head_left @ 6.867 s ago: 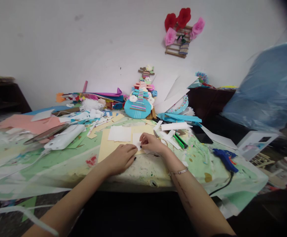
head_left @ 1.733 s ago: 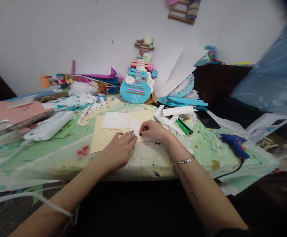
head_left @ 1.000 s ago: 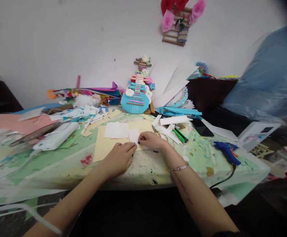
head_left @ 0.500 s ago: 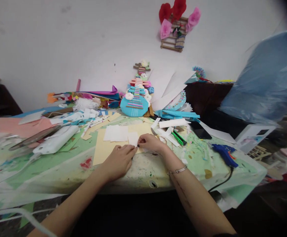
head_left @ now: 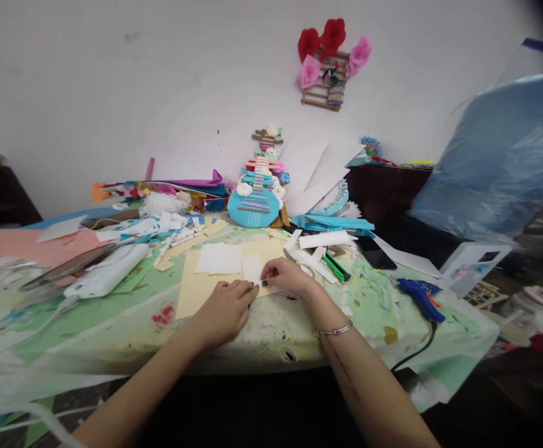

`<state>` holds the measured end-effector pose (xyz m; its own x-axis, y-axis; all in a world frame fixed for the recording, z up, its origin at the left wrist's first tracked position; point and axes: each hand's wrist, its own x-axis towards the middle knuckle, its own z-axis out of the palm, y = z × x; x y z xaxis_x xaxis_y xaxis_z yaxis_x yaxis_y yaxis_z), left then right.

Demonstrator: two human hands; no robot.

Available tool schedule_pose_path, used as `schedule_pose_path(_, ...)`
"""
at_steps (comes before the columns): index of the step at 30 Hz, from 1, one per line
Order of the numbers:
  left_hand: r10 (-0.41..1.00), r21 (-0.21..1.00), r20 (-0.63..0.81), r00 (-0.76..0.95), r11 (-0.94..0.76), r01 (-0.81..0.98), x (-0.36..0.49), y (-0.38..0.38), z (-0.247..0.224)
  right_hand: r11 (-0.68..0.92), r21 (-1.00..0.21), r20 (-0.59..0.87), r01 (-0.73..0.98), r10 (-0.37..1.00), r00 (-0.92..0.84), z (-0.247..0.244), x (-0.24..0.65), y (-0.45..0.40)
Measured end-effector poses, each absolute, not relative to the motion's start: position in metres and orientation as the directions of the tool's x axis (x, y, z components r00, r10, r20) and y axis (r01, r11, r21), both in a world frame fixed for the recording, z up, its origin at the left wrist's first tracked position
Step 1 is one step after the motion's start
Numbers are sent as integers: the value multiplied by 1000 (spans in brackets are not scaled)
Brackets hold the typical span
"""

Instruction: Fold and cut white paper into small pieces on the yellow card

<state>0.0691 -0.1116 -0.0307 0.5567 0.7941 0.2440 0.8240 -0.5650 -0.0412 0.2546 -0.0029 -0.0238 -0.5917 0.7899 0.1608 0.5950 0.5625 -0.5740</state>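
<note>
On a pale yellow sheet point(head_left: 190, 294) lie two overlapping white paper squares point(head_left: 225, 258) and a smaller white paper piece point(head_left: 251, 266). My left hand point(head_left: 225, 310) rests at the near edge of that small piece, fingers together and their tips pressed on it. From the right, my right hand point(head_left: 286, 277) meets it with thumb and fingertips closed at the paper's near right corner. The fingertips of both hands almost touch, and they hide the corner itself. A bracelet circles my right wrist.
Beside my right hand lie a green cutter knife point(head_left: 335, 266), white paper strips and a rolled white paper point(head_left: 326, 240). A blue glue gun point(head_left: 418, 297) with its cord is farther right, near a dark phone point(head_left: 377, 252). A white power strip point(head_left: 108, 270) lies left; a blue paper guitar point(head_left: 254, 207) stands behind.
The camera view has tilted slightly, so the scene sits lower. My fingertips have shifted slightly along the small paper's near edge; both hands otherwise stay in place.
</note>
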Motion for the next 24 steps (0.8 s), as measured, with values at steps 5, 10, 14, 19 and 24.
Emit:
schedule_pose_path(5, 783, -48, 245, 572, -580, 813, 68, -113, -31, 579, -542, 159, 609, 783, -602, -24, 253, -3)
schedule_pose_path(10, 791, -46, 241, 563, -570, 821, 68, -114, -29, 601, -513, 160, 613, 769, -619, -21, 251, -7)
schedule_pose_path(14, 789, -32, 250, 561, -572, 820, 69, -114, -28, 598, -507, 144, 621, 769, -623, -19, 250, -10)
schedule_pose_path(19, 786, -27, 254, 564, -577, 816, 69, -114, -28, 577, -505, 134, 641, 787, -603, -21, 249, -9)
schedule_pose_path(24, 796, -14, 243, 554, -568, 823, 71, -114, -26, 559, -503, 130, 659, 803, -582, -21, 248, -8)
